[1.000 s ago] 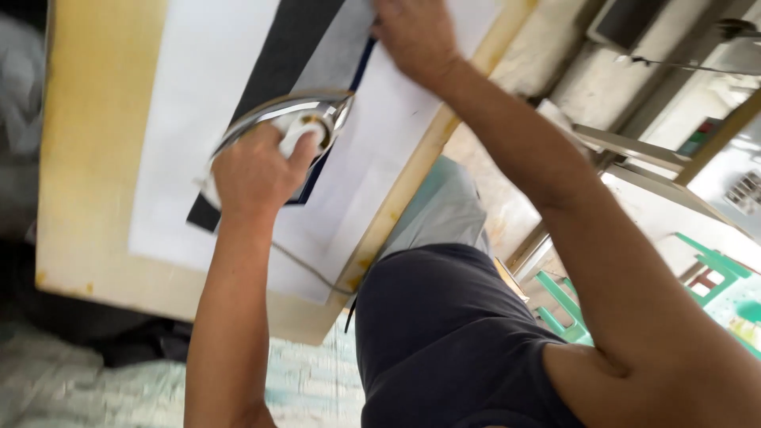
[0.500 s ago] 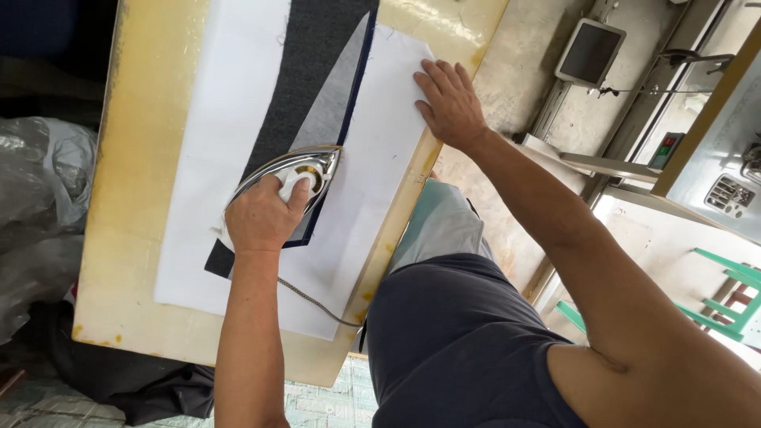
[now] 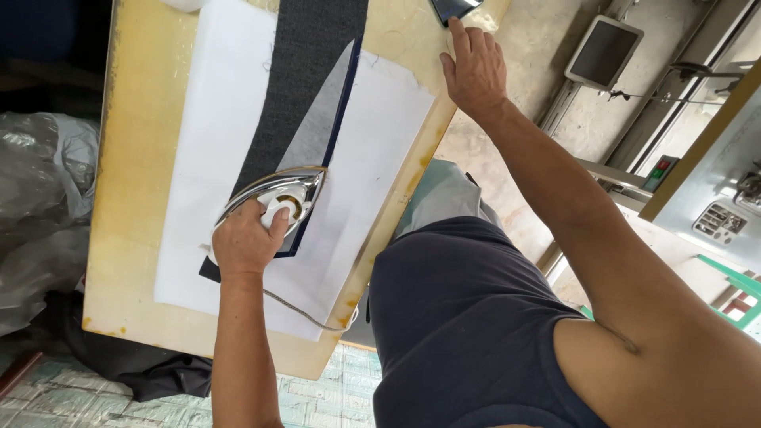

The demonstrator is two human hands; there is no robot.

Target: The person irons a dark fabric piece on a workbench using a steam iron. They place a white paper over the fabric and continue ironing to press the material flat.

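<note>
Steel iron: 1, left hand gripping | right hand flat, open | dark strip: 1

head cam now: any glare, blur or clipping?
Head view: sharp, no motion blur; even daylight, soft shadows. Mild glare on the polished metal iron under the left hand; white pressing cloth near clipping. Right hand crisp on the yellow table. Left edge falls into dark shadow.

Grey plastic bags left; wall screen; green chair right.
</note>
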